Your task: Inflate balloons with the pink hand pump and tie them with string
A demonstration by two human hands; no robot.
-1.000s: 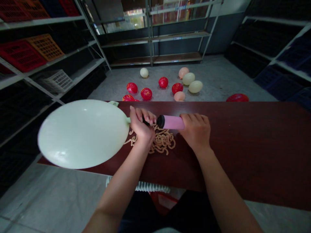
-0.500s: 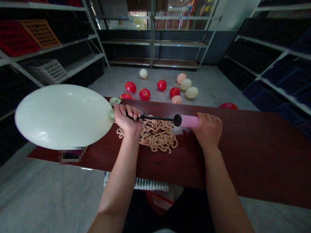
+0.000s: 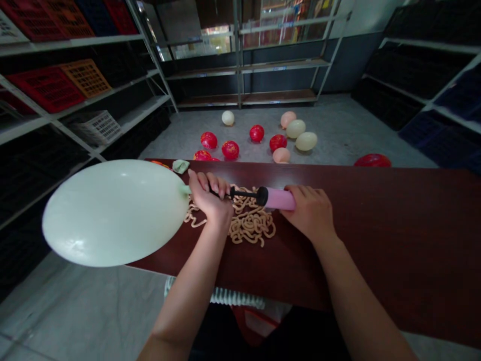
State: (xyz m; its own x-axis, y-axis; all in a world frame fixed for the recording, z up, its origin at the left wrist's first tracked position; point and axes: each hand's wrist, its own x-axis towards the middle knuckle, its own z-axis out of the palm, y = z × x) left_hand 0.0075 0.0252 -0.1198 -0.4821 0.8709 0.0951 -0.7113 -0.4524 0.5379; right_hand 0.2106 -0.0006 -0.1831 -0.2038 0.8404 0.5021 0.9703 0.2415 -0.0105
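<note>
A large pale green balloon (image 3: 114,213) is blown up and hangs over the left end of the dark red table (image 3: 394,225). My left hand (image 3: 210,193) grips the balloon's neck on the nozzle of a hand pump. My right hand (image 3: 310,210) holds the pump's pink barrel (image 3: 280,199); a short length of black rod shows between my hands. Under the pump lies a heap of limp tan balloons (image 3: 250,223). A limp green balloon (image 3: 181,166) rests by the table's far edge.
Several inflated red, cream and peach balloons (image 3: 256,133) lie on the grey floor beyond the table. Metal shelving with red, orange and white crates (image 3: 48,85) lines the left wall; more shelves stand at the back and right.
The pump rod was pulled out long half a second ago and is now pushed back in, my right hand moving left. The balloon has swung slightly lower and to the right.
</note>
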